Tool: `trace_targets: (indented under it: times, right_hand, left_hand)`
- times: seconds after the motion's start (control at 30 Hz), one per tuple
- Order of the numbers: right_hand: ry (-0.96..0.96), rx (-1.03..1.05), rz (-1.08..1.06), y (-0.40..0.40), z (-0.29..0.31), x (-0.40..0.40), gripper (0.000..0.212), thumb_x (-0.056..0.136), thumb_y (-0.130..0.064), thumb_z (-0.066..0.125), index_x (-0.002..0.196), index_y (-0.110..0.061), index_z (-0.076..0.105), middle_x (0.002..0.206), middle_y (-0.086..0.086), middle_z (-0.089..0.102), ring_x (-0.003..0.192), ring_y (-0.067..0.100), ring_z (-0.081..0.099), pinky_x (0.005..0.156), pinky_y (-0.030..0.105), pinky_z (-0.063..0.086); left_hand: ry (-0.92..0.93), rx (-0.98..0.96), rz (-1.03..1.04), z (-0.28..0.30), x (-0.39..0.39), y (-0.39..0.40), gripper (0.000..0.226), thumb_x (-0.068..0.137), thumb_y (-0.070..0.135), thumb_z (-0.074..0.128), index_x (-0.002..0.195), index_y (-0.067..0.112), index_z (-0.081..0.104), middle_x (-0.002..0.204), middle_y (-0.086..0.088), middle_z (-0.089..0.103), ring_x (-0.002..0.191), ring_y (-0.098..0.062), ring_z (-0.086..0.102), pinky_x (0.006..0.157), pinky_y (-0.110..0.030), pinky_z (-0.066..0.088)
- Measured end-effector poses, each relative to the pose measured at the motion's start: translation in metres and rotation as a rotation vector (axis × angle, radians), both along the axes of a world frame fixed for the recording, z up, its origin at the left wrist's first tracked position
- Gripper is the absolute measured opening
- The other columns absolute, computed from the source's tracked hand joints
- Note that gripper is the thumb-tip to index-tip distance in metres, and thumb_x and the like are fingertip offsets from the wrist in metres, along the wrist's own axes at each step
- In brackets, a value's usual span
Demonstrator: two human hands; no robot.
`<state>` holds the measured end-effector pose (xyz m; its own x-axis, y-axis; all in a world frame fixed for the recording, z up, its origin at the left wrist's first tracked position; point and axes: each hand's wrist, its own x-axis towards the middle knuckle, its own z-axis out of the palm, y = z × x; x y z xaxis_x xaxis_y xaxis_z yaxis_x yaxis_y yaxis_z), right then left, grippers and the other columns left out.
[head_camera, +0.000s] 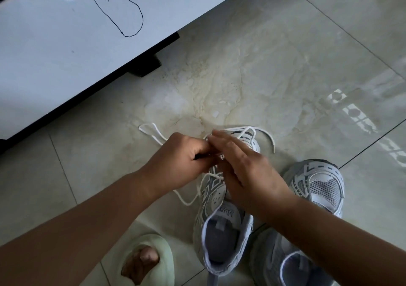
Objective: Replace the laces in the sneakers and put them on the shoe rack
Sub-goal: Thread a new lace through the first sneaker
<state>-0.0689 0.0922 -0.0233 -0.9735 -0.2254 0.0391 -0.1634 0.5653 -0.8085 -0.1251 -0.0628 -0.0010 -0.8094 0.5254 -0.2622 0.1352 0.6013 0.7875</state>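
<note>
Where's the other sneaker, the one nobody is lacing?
In the head view, the second sneaker sits on the floor at lower right, just right of the sneaker being laced.

We see dim, soft daylight; a patterned window glare (360, 118) shines on the glossy floor tiles (263, 70), edges bend, fingers blur slightly

Glossy marble-look floor tiles (252, 70) spread across the view, cream veining at the centre, dark grout lines running diagonally. Bright patterned light reflection (360, 118) gleams on the right. Upper left, a white cabinet panel (66, 55) carries a black pen scribble (120, 14) above its dark base (147, 66).
</note>
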Motion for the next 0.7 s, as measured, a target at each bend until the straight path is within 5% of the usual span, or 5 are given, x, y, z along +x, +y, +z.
trace_targets:
  times: [0.1, 0.2, 0.33, 0.5, 0.7]
  right_hand:
    - [0.053, 0.083, -0.015, 0.013, -0.01, -0.003, 0.02, 0.085, -0.009, 0.052, 0.103, -0.009, 0.062, 0.092, 0.008, 0.066, 0.074, 0.028, 0.064, 0.058, 0.041, 0.054]
    - [0.07, 0.185, -0.106, 0.029, -0.021, -0.008, 0.012, 0.085, -0.008, 0.052, 0.081, -0.004, 0.062, 0.075, 0.01, 0.062, 0.059, 0.032, 0.058, 0.046, 0.042, 0.05]
    - [0.058, 0.225, -0.212, 0.039, -0.028, -0.015, 0.013, 0.084, -0.01, 0.051, 0.081, -0.003, 0.062, 0.079, 0.011, 0.063, 0.064, 0.036, 0.058, 0.051, 0.044, 0.051]
    - [0.103, 0.266, -0.176, 0.025, -0.014, -0.009, 0.013, 0.073, 0.0, 0.063, 0.086, -0.005, 0.065, 0.089, 0.012, 0.055, 0.068, 0.028, 0.054, 0.062, 0.031, 0.043]
    - [-0.033, 0.471, -0.003, 0.011, -0.019, 0.009, 0.033, 0.076, -0.037, 0.042, 0.056, -0.019, 0.06, 0.075, -0.004, 0.045, 0.08, 0.019, 0.042, 0.071, 0.036, 0.034]
  left_hand:
    - [-0.061, 0.039, 0.031, 0.0, 0.001, -0.005, 0.014, 0.08, 0.015, 0.071, 0.088, 0.026, 0.065, 0.058, 0.002, 0.065, 0.046, -0.006, 0.059, 0.051, -0.019, 0.047]
    - [-0.07, 0.087, -0.017, -0.004, 0.005, -0.014, 0.017, 0.084, 0.009, 0.067, 0.086, 0.024, 0.059, 0.064, 0.008, 0.066, 0.051, -0.007, 0.062, 0.054, -0.014, 0.046]
    - [0.022, 0.002, -0.225, -0.009, 0.011, -0.024, 0.03, 0.082, 0.006, 0.048, 0.092, 0.021, 0.072, 0.07, 0.028, 0.062, 0.068, 0.006, 0.061, 0.064, -0.004, 0.041]
    - [0.28, -0.039, -0.17, -0.018, 0.005, -0.026, 0.024, 0.079, 0.019, 0.055, 0.096, 0.017, 0.073, 0.087, 0.011, 0.069, 0.079, -0.002, 0.061, 0.076, -0.02, 0.047]
    - [0.308, -0.087, -0.028, -0.02, 0.005, -0.025, 0.018, 0.075, 0.032, 0.064, 0.078, 0.016, 0.072, 0.078, 0.011, 0.06, 0.068, -0.001, 0.054, 0.063, -0.021, 0.046]
